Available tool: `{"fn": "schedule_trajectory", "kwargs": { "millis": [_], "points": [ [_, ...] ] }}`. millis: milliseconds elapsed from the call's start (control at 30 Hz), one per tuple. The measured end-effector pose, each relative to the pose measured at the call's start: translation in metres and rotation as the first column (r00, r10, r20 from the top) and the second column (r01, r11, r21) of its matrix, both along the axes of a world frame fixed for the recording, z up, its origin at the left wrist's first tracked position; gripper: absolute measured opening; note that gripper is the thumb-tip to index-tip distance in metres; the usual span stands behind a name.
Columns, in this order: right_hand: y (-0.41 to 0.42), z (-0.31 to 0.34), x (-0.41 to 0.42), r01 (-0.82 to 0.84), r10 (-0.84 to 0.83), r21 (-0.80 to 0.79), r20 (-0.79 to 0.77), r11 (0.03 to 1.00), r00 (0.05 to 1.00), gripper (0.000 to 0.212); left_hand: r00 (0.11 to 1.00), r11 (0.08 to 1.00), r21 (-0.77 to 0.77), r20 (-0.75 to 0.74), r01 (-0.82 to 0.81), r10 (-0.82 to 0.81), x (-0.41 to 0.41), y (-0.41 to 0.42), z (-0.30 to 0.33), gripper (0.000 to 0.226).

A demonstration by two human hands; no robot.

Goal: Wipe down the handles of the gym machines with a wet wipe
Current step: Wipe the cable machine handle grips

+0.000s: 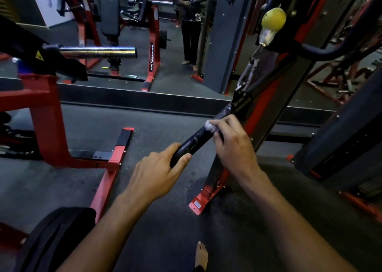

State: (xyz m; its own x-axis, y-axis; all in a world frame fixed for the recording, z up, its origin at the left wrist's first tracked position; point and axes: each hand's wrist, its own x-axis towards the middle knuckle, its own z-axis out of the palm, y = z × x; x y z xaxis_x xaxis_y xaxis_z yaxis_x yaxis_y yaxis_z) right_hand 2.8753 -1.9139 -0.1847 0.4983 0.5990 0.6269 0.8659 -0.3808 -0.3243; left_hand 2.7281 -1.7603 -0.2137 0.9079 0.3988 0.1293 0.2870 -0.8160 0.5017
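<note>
A black cable handle (196,140) hangs slanted from a strap and carabiner on the red and black cable machine. My left hand (157,172) grips the handle's lower end, thumb on top. My right hand (229,139) pinches a crumpled white wet wipe (209,126) and presses it against the handle's upper part. Only a small bit of the wipe shows between my fingertips.
A red machine frame (47,123) with a chrome bar (97,52) stands at left. A wall mirror (175,44) ahead reflects a standing person. A yellow ball stopper (273,19) sits on the cable above. A black pad (55,236) lies at lower left; my bare foot (201,255) is below.
</note>
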Motion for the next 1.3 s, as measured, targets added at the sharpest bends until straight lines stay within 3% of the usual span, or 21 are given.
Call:
{"fn": "schedule_trajectory", "kwargs": {
  "millis": [67, 133, 300, 433, 567, 700, 867, 1000, 1133, 1300],
  "points": [
    [-0.004, 0.002, 0.005, -0.096, 0.105, -0.121, 0.071, 0.988, 0.992, 0.029, 1.0, 0.999, -0.032, 0.011, -0.018, 0.019, -0.004, 0.003, 0.001, 0.045],
    [-0.008, 0.009, 0.019, -0.08, 0.098, -0.154, 0.117, 0.985, 0.988, 0.031, 1.0, 0.999, -0.033, 0.007, -0.022, 0.022, -0.006, 0.004, 0.002, 0.044],
    [0.005, 0.01, 0.005, -0.027, 0.026, 0.028, 0.014, 0.999, 1.0, 0.018, 1.0, 0.999, 0.039, -0.003, -0.027, 0.028, -0.008, 0.004, 0.005, 0.05],
    [-0.002, 0.009, 0.003, -0.145, 0.16, -0.151, 0.089, 0.978, 0.983, 0.019, 0.999, 0.999, 0.02, -0.014, -0.028, 0.029, -0.013, 0.0, 0.005, 0.047],
    [0.0, 0.022, 0.017, -0.004, 0.013, -0.101, 0.083, 0.995, 0.996, 0.013, 1.0, 1.0, 0.025, 0.015, -0.006, 0.006, -0.011, -0.009, 0.013, 0.049],
    [0.002, 0.015, -0.008, -0.093, 0.115, -0.233, 0.079, 0.968, 0.99, 0.022, 1.0, 1.0, 0.014, -0.006, 0.012, -0.012, -0.009, -0.013, 0.013, 0.048],
    [-0.01, 0.033, 0.015, 0.056, -0.041, -0.207, 0.072, 0.977, 0.997, 0.015, 0.999, 0.999, 0.041, -0.032, 0.003, -0.002, -0.005, -0.023, 0.013, 0.049],
    [-0.012, 0.026, 0.0, -0.028, 0.068, -0.338, 0.106, 0.941, 0.992, 0.023, 0.998, 1.0, 0.012, -0.06, 0.014, -0.013, -0.005, -0.027, 0.013, 0.052],
    [-0.017, 0.043, 0.024, 0.097, -0.08, -0.255, 0.077, 0.962, 0.994, 0.012, 0.999, 0.999, 0.041, -0.053, 0.009, -0.006, -0.004, -0.026, 0.015, 0.054],
    [-0.009, 0.031, 0.001, -0.017, 0.058, -0.348, 0.106, 0.937, 0.993, 0.015, 0.997, 1.0, -0.012, -0.071, 0.018, -0.019, -0.006, -0.024, 0.013, 0.054]
  ]
}}
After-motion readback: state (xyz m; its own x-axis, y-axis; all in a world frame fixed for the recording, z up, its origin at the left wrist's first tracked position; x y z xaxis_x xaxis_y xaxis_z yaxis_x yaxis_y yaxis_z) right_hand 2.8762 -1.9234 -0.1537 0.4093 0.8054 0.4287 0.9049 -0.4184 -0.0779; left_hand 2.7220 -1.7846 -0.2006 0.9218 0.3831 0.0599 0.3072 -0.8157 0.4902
